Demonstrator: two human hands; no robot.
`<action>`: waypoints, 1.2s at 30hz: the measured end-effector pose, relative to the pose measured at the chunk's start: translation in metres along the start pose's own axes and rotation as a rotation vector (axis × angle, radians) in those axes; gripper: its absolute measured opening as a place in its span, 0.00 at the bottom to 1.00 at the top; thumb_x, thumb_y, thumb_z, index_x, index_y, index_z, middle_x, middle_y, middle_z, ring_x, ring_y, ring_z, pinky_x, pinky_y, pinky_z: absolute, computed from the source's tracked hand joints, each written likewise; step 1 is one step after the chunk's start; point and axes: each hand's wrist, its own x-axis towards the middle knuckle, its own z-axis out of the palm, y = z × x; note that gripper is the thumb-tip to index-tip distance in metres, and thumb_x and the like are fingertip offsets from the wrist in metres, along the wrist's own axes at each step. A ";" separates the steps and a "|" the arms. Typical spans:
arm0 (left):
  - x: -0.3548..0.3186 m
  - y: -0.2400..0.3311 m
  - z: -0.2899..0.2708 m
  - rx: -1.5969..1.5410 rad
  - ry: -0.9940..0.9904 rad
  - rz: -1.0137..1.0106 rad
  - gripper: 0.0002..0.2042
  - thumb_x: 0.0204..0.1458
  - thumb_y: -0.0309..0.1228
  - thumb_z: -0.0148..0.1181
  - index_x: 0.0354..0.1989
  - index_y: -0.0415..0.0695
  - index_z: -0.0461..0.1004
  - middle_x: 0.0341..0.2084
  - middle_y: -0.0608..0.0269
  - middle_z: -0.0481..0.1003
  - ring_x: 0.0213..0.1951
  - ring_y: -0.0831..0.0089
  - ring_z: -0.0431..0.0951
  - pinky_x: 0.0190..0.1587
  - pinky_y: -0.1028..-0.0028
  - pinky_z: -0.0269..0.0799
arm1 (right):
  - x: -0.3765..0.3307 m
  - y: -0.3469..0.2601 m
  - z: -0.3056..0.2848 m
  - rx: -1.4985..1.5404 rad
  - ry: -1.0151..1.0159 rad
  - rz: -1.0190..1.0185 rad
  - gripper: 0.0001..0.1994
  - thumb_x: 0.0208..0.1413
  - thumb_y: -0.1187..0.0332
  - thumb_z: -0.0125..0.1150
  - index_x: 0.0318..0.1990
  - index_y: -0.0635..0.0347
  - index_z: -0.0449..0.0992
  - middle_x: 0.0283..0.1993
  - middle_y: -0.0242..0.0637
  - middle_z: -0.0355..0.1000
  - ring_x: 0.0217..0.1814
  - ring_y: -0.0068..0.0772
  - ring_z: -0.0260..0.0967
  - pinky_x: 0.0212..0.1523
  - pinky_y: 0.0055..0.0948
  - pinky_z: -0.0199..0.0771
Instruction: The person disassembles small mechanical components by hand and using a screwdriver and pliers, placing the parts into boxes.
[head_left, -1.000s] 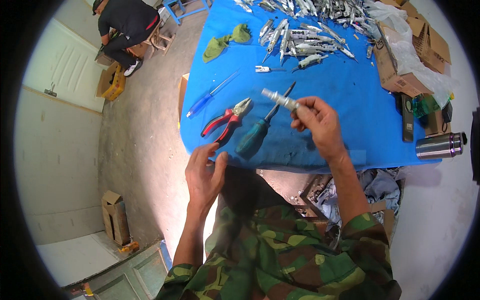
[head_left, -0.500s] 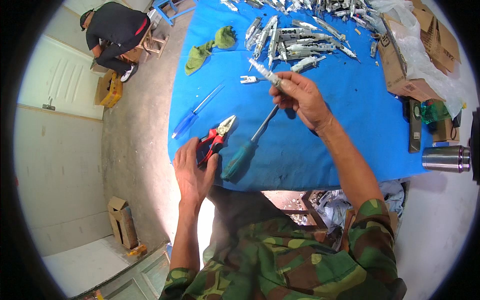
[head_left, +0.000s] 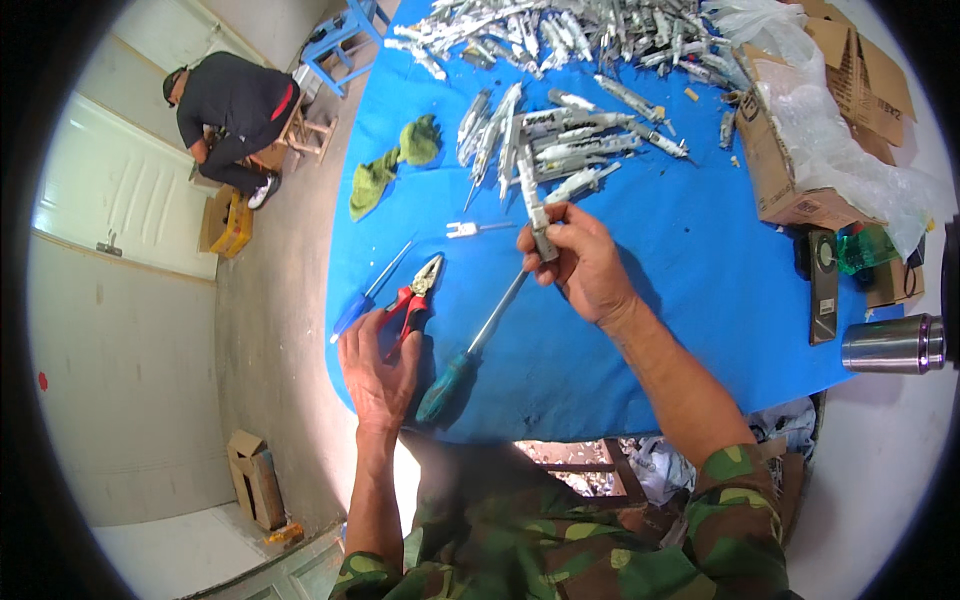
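My right hand pinches a slender white-and-grey mechanical part between thumb and fingers, its narrow end pointing away from me. My left hand is closed round the red-and-black handles of a pair of pliers, whose metal jaws point away and look shut. Right of the pliers lies a screwdriver with a teal handle; its shaft tip is hidden at my right hand. A blue-handled screwdriver lies just left of the pliers. Beyond them sits a small white forked piece with a thin rod.
Similar parts form a small pile and a larger heap on the blue cloth. A green rag lies left. Cardboard box, plastic wrap and metal flask stand right. Another person sits far left.
The view has shifted, so the table sits lower in it. My left hand and the pliers have moved slightly away from me over the cloth. The part in my right hand has turned more upright.
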 end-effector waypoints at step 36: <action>-0.025 0.033 -0.008 -0.141 -0.017 -0.045 0.16 0.51 0.25 0.74 0.48 0.36 0.80 0.41 0.45 0.80 0.41 0.49 0.82 0.44 0.60 0.79 | 0.009 0.004 0.004 -0.448 0.305 -0.343 0.14 0.65 0.68 0.49 0.52 0.69 0.72 0.37 0.40 0.78 0.32 0.24 0.73 0.34 0.28 0.75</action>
